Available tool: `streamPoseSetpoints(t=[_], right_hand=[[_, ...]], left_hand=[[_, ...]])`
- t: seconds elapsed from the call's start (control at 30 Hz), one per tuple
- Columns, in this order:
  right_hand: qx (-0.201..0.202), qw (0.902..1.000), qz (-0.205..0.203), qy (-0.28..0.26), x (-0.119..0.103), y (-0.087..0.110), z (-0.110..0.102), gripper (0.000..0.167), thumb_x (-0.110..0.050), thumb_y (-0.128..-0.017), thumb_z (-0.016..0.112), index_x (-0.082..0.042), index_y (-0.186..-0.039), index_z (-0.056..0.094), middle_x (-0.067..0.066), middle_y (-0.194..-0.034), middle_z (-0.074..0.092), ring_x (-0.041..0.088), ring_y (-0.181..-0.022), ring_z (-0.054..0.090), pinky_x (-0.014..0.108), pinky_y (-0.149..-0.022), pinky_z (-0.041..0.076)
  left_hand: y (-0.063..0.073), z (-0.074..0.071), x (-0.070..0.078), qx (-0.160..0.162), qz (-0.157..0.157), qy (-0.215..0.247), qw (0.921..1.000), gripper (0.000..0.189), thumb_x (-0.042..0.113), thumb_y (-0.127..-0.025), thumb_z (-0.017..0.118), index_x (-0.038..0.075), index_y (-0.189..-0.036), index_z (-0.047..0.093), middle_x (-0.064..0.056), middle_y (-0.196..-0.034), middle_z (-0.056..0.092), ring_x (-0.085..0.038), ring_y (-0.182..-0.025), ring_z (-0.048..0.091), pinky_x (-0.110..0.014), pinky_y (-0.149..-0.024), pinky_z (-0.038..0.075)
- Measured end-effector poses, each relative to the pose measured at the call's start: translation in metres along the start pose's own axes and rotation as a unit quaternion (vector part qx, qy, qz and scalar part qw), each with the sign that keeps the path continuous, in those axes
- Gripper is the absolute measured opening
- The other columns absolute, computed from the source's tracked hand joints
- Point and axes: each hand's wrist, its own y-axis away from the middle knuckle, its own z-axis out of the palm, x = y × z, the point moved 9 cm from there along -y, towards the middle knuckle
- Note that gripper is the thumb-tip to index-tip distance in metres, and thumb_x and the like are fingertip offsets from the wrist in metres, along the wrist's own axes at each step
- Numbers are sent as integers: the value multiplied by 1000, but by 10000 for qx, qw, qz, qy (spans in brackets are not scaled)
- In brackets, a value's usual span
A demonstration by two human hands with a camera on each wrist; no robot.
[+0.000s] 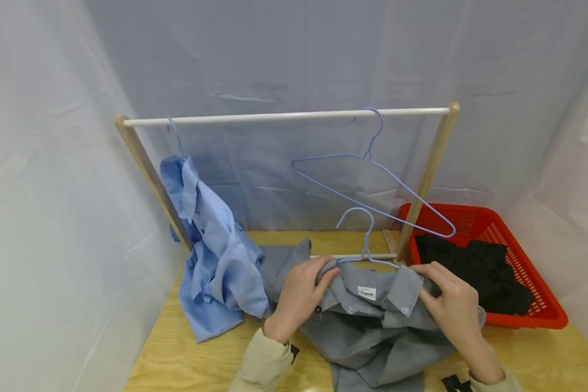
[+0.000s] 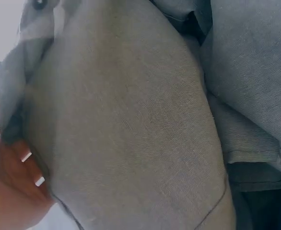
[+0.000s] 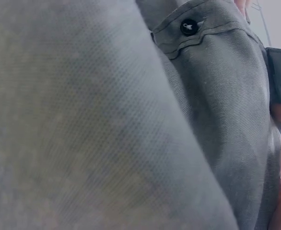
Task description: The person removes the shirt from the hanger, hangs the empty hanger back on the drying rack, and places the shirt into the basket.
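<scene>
Gray shirt [image 1: 355, 345] between both hands [image 1: 301, 291] [image 1: 453, 302]

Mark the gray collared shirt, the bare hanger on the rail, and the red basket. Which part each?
Gray collared shirt [image 1: 367, 351], head view: draped body below the collar.
Bare hanger [image 1: 369, 153], head view: neck below the hook.
Red basket [image 1: 524, 321], head view: front wall.

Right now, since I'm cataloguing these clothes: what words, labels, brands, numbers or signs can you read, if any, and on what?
White label on the gray shirt: lettering too small and blurred to read.
Black button on the shirt: a pale mark, no readable lettering.
No other text shows.
</scene>
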Motion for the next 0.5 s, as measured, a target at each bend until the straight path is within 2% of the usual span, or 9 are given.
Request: streamPoseSetpoints(t=[0.1, 0.2, 0.27, 0.4, 0.43, 0.5], right_hand=[[-3, 10000, 3, -51, 1, 0, 2, 18, -7, -83, 72, -16, -97, 75, -3, -89, 69, 5, -68, 53, 20, -61, 42], [-61, 10000, -37, -39, 1, 0, 4, 20, -5, -82, 70, -16, -98, 75, -4, -88, 68, 5, -68, 52, 20, -61, 42], [-114, 9999, -71, 15, 2, 0, 5, 19, -6, -84, 69, -16, -98, 75, -4, -88, 68, 4, -68, 51, 21, -60, 42], [-45, 9999, -33, 100, 8, -1, -1, 21, -3, -83, 70, -16, -99, 76, -3, -87, 68, 3, -67, 49, 20, -59, 39], [3, 9999, 7, 105, 10, -1, -4, 23, -1, -82, 73, -16, -99, 76, -3, -87, 68, 3, -67, 49, 20, -59, 39], [129, 9998, 133, 96, 16, -2, -11, 29, 5, -78, 76, -15, -98, 77, -3, -86, 69, 2, -68, 49, 20, -61, 38]], left_hand=[[1, -1, -2, -3, 72, 27, 10000, 22, 30, -102, 61, 19, -117, 72, 3, -88, 72, -4, -57, 53, -23, -56, 46], [3, -2, -7, -18, -52, 197, 9998, 20, 29, -102, 61, 21, -115, 73, 6, -78, 69, 1, -47, 36, -21, -49, 35], [4, -4, -13, -22, -192, 315, 9993, 20, 29, -102, 61, 21, -115, 74, 7, -75, 67, 2, -46, 34, -20, -50, 34], [6, -8, -26, -129, -364, 508, 9980, 20, 34, -104, 57, 22, -107, 72, 9, -60, 48, -1, -45, 32, -21, -48, 33], [7, -10, -30, -149, -369, 549, 9977, 21, 35, -104, 55, 22, -105, 72, 9, -60, 47, -2, -46, 33, -22, -49, 33], [8, -15, -38, -132, -399, 657, 9970, 21, 35, -105, 54, 23, -102, 72, 10, -64, 53, -1, -48, 39, -22, -51, 38]])
